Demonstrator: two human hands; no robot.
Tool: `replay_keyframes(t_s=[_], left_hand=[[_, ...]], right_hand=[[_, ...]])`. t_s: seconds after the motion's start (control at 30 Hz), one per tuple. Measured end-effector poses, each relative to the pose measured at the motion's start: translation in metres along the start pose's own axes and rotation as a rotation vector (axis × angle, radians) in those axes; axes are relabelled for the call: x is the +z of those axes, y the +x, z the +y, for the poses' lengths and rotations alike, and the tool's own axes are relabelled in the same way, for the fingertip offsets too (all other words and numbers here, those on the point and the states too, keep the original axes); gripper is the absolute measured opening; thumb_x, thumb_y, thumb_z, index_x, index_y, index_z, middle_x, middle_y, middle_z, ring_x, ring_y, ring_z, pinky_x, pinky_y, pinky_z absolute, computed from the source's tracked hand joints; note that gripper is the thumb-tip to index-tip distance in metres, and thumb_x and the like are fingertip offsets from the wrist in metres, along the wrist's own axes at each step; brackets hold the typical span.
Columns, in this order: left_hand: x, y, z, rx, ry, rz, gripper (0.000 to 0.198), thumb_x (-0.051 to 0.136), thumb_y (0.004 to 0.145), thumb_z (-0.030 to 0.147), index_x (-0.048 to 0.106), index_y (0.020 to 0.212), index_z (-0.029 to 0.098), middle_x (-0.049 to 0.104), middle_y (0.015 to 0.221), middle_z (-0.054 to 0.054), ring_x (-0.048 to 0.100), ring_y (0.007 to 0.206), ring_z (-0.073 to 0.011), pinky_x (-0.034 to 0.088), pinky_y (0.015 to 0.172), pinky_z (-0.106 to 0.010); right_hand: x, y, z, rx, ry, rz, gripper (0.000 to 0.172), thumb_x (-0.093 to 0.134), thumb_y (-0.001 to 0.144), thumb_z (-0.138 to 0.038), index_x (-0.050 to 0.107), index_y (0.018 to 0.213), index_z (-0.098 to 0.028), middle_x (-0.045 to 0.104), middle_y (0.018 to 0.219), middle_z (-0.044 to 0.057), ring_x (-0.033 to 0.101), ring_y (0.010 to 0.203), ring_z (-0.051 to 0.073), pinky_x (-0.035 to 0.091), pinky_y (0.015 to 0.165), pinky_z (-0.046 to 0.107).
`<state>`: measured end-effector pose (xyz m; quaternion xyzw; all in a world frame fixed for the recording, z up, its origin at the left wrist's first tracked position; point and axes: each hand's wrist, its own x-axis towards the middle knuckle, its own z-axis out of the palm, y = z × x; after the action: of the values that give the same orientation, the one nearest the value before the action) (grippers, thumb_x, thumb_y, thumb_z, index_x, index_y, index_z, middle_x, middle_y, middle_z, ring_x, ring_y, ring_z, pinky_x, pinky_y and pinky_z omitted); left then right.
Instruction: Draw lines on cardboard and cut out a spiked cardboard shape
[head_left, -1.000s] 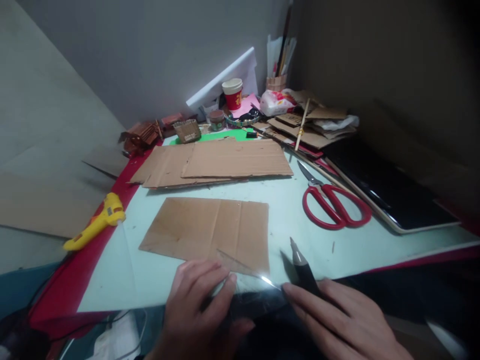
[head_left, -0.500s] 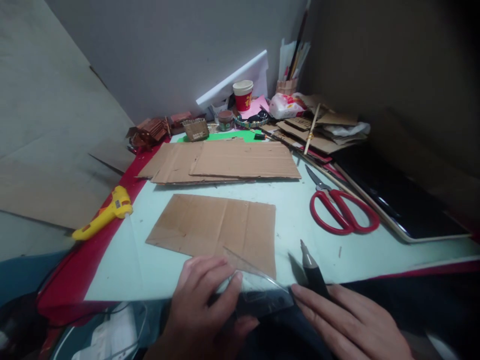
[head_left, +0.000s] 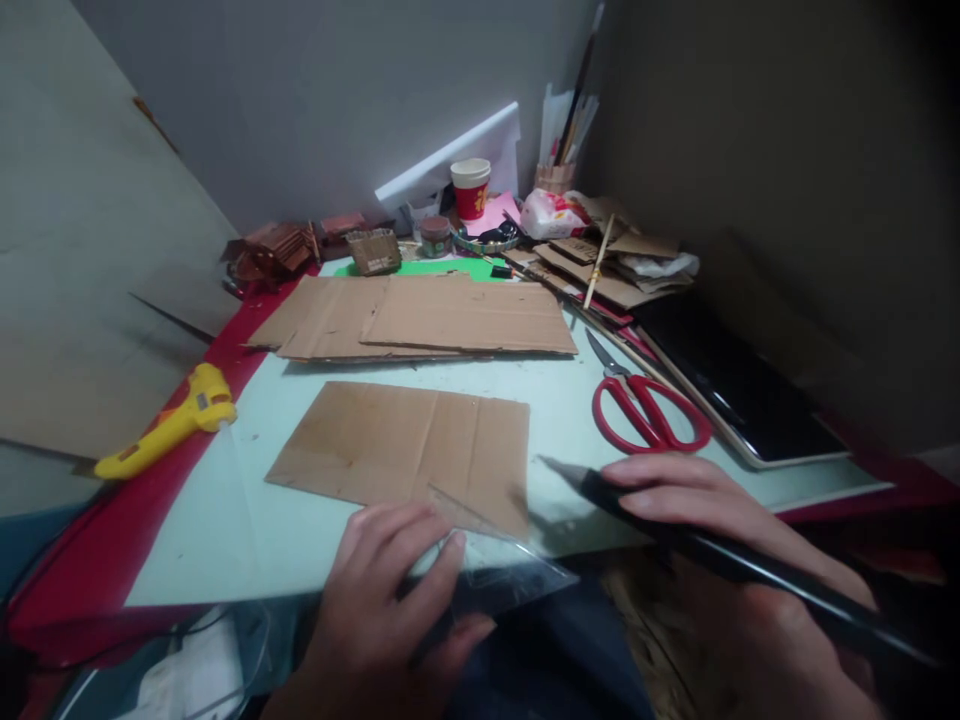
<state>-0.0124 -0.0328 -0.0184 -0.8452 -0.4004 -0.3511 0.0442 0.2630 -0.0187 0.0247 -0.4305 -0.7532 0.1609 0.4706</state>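
Observation:
My left hand (head_left: 394, 590) grips a clear plastic set square (head_left: 517, 572), its fingers on top and its thumb near the table's front edge. One slanted edge of the set square lies over the near edge of a brown cardboard piece (head_left: 420, 440). My right hand (head_left: 720, 540) is closed around a long black pen (head_left: 720, 555). The pen's grey tip points left, just right of the cardboard and apart from it. Behind the right hand lie red-handled scissors (head_left: 649, 405).
Stacked cardboard sheets (head_left: 420, 318) lie farther back. A yellow glue gun (head_left: 169, 420) rests at the left, a black tablet-like slab (head_left: 742, 390) at the right. A red paper cup (head_left: 471, 195), a small jar (head_left: 435, 237) and cardboard scraps (head_left: 592, 275) line the back.
My right hand has lifted and moved up and right, and the pen has turned from pointing away to pointing left. The left hand keeps hold of the set square; the view has shifted slightly.

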Motion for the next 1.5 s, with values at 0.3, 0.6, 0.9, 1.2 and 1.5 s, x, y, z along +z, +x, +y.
replay_keyframes(t_s=[0.3, 0.6, 0.9, 1.2, 1.5], left_hand=[[0.005, 0.003, 0.001, 0.007, 0.035, 0.056, 0.025, 0.056, 0.095, 0.036, 0.065, 0.110, 0.017, 0.075, 0.102, -0.013, 0.066, 0.100, -0.0290, 0.051, 0.086, -0.049], [0.006, 0.004, 0.004, 0.002, 0.010, 0.081, 0.027, 0.050, 0.101, 0.035, 0.065, 0.107, 0.014, 0.073, 0.105, -0.013, 0.062, 0.105, -0.0274, 0.047, 0.089, -0.047], [-0.001, 0.017, 0.004, 0.037, 0.055, 0.072, 0.029, 0.047, 0.102, 0.037, 0.065, 0.103, 0.015, 0.074, 0.099, -0.010, 0.064, 0.098, -0.0242, 0.050, 0.084, -0.042], [0.006, 0.009, 0.002, 0.015, 0.012, 0.091, 0.029, 0.049, 0.101, 0.036, 0.065, 0.106, 0.013, 0.070, 0.107, -0.013, 0.060, 0.106, -0.0274, 0.047, 0.089, -0.046], [-0.006, 0.007, -0.004, 0.097, 0.042, -0.067, 0.028, 0.060, 0.096, 0.034, 0.064, 0.111, 0.012, 0.067, 0.114, -0.015, 0.056, 0.112, -0.0291, 0.047, 0.091, -0.046]], right_hand=[[0.049, 0.048, -0.012, 0.173, 0.386, -0.112, 0.010, 0.073, 0.089, -0.018, 0.071, 0.097, -0.022, 0.077, 0.096, 0.003, 0.075, 0.093, 0.019, 0.063, 0.080, 0.026], [0.058, 0.056, -0.016, 0.132, 0.312, -0.243, 0.011, 0.069, 0.091, -0.016, 0.071, 0.100, -0.022, 0.077, 0.097, 0.003, 0.074, 0.089, 0.017, 0.060, 0.077, 0.026], [0.060, 0.057, -0.017, 0.146, 0.322, -0.301, 0.009, 0.071, 0.092, -0.019, 0.069, 0.100, -0.024, 0.076, 0.099, 0.000, 0.072, 0.091, 0.015, 0.057, 0.080, 0.023], [0.060, 0.055, -0.017, 0.133, 0.342, -0.341, 0.007, 0.069, 0.094, -0.021, 0.067, 0.101, -0.023, 0.074, 0.099, 0.001, 0.071, 0.091, 0.015, 0.056, 0.080, 0.025], [0.057, 0.053, -0.018, 0.068, 0.340, -0.346, 0.011, 0.068, 0.095, -0.018, 0.063, 0.104, -0.022, 0.071, 0.096, 0.002, 0.069, 0.086, 0.015, 0.055, 0.074, 0.026]])
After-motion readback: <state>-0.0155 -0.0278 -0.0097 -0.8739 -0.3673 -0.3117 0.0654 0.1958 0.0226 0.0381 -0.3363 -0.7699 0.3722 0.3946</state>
